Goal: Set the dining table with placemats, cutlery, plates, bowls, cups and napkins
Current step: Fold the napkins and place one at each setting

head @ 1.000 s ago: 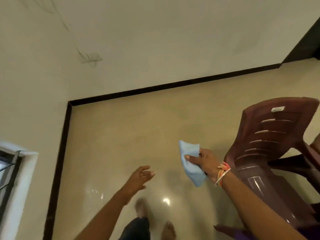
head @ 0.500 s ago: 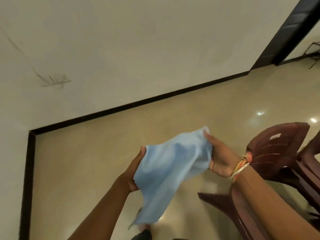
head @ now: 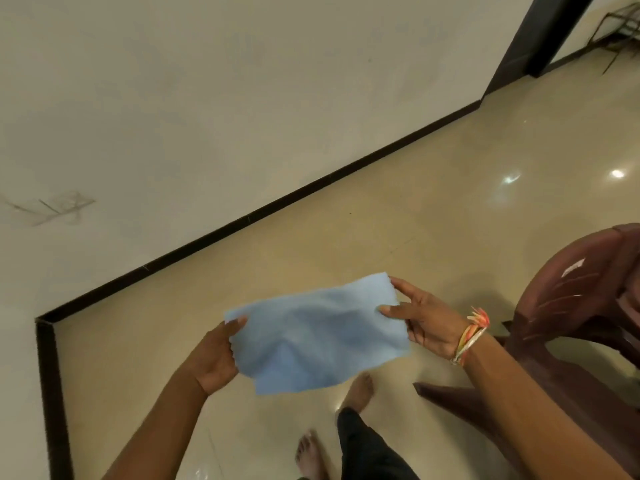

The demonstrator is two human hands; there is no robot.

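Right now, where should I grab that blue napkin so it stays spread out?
Pinch the blue napkin at its two short ends, one grip coming in from each side, like the left hand and right hand do. It is thin and floppy, with wrinkles in the middle, so a single grip would probably let it hang crumpled.

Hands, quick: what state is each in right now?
Left hand: holds the left edge of the blue cloth.
Right hand: pinches the right edge of the blue cloth.
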